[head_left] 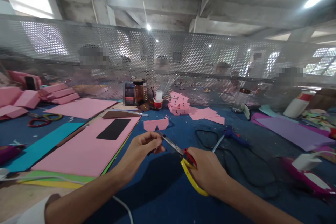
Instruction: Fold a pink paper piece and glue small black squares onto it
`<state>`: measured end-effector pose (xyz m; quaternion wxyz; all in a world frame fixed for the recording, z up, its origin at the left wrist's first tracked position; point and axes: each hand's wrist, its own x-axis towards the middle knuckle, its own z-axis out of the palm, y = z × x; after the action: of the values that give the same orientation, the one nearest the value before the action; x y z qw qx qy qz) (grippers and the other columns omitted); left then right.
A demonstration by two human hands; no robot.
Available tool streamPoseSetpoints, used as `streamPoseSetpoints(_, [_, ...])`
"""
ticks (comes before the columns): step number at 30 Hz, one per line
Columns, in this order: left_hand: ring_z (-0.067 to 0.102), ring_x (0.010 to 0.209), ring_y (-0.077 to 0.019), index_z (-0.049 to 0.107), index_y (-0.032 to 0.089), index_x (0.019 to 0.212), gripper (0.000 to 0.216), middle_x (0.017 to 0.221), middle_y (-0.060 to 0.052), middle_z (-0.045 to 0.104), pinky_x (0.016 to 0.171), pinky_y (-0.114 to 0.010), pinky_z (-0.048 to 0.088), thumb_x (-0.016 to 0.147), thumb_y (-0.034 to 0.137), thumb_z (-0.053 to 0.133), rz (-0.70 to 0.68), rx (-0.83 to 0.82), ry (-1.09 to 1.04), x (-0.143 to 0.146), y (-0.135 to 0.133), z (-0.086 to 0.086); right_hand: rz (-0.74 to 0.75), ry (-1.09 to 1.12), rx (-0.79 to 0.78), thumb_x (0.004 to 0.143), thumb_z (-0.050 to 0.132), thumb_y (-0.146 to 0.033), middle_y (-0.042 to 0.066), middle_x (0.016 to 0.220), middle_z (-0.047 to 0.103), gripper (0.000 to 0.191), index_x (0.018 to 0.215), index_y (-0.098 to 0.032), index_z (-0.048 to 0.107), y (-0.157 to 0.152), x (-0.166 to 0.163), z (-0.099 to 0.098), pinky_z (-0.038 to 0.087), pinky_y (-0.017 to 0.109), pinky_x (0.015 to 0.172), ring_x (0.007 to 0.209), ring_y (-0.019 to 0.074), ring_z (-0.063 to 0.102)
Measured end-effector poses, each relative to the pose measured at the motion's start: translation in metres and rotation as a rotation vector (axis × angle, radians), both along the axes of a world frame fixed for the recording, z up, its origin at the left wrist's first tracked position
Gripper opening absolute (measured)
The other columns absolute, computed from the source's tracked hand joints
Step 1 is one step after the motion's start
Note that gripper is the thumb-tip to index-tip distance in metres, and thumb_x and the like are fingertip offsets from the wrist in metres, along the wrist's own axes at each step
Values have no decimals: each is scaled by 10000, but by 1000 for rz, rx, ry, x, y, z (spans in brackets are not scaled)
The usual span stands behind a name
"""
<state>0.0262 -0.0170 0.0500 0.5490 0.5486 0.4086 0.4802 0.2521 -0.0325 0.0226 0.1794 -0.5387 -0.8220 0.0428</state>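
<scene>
My right hand grips a pair of scissors with red and yellow handles, its fingers in the loops. The blades point up and left, with their tips at the fingertips of my left hand. That hand is closed in a pinch; a bit of something dark shows under its fingers, too small to name. Just beyond the hands lies a folded pink paper piece with a notch in its lower edge. Behind it stand stacked pink paper pieces with black dots.
Pink sheets with a black paper rectangle lie left. A blue glue gun and its cord lie right, near a magenta power strip. Jars and a red-white cup stand before a perforated metal screen; people sit beyond.
</scene>
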Motion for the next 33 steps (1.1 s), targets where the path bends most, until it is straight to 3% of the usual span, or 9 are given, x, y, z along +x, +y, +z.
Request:
streamPoseSetpoints(10, [566, 690, -145, 602, 161, 811, 158, 720, -40, 671, 658, -254, 404, 827, 319, 610, 0, -8, 25, -2, 3, -5, 12, 32, -66, 829, 510, -274, -22, 710, 592, 95, 766, -219, 466, 2, 0, 0, 170, 255, 534, 588, 129, 500])
streamPoseSetpoints(22, [510, 625, -102, 594, 162, 810, 159, 775, -21, 647, 570, -218, 364, 841, 317, 598, 16, -15, 9, -3, 4, -5, 29, -14, -2, 857, 481, -323, 3, 827, 588, 98, 869, -226, 475, 0, -2, 2, 193, 263, 544, 623, 164, 542])
streamPoseSetpoints(33, [563, 693, -126, 631, 159, 856, 127, 833, -32, 649, 673, -256, 434, 809, 276, 638, -28, -61, -90, -3, 7, -7, 5, -27, 3, 869, 472, -394, 4, 823, 598, 176, 840, -221, 487, -1, -1, -2, 163, 269, 547, 629, 163, 531])
